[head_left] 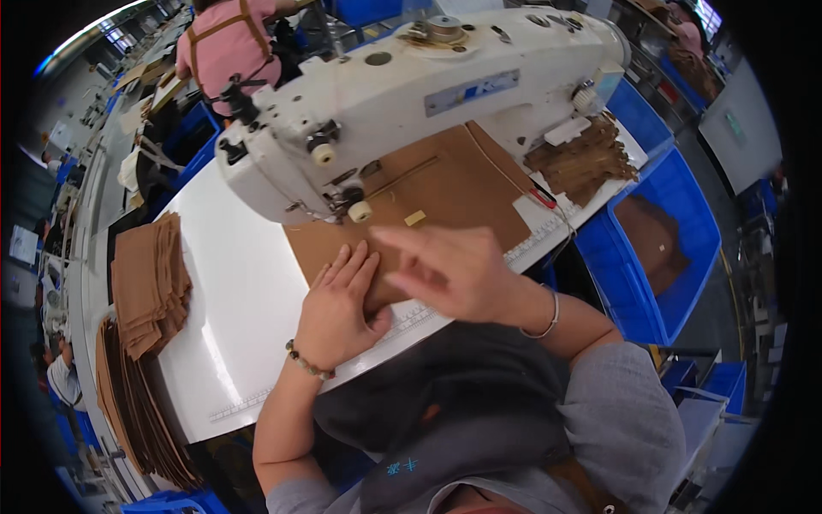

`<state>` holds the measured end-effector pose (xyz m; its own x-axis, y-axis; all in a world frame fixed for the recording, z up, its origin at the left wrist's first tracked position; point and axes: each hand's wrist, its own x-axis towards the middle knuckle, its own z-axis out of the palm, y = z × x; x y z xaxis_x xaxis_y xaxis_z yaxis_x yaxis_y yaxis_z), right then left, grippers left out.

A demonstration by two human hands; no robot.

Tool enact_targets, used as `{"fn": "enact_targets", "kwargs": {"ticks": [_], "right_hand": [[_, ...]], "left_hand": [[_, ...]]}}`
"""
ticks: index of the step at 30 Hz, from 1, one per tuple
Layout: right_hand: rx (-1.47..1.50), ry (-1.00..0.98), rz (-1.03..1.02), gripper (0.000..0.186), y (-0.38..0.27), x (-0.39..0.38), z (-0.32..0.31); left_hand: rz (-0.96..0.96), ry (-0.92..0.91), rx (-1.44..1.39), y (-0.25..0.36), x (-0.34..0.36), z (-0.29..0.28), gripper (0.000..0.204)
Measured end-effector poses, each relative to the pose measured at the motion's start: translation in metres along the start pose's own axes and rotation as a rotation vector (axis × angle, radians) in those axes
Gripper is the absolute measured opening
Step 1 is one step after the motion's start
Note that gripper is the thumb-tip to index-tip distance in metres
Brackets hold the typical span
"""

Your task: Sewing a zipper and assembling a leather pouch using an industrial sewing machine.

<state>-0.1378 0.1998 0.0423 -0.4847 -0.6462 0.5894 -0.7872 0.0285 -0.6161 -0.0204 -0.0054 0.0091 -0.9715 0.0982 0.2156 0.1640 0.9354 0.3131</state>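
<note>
A large brown panel [479, 184] lies under the white sewing machine [402, 94], on the white table top [231, 283]. It looks like leather or cloth. A slit-like dark line runs across it, and a small yellow tag [415, 218] sits on it near the needle area. My left hand [342, 300] rests flat on the panel's near part, fingers spread toward the machine head. Just right of it, my right hand [454, 270] hovers over the panel, slightly blurred. Its index finger points left, apart from the thumb, and nothing shows between them.
Stacked brown pieces [150, 278] lie at the table's left, with more folded strips [141, 403] hanging below. Gathered brown pieces [582, 163] and a red-handled tool [543, 195] sit right. Blue bins [638, 295] stand beyond the right edge. Another person [227, 51] works behind.
</note>
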Motion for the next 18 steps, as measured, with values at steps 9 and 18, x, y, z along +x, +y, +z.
{"fn": "enact_targets", "kwargs": {"ticks": [9, 18], "right_hand": [[-0.715, 0.022, 0.362, 0.022, 0.11, -0.042, -0.112], [-0.778, -0.061, 0.396, 0.03, 0.117, -0.047, -0.124]], "left_hand": [[-0.07, -0.006, 0.295, 0.034, -0.032, -0.013, 0.039], [-0.107, -0.056, 0.216, 0.067, -0.097, -0.011, 0.045]]}}
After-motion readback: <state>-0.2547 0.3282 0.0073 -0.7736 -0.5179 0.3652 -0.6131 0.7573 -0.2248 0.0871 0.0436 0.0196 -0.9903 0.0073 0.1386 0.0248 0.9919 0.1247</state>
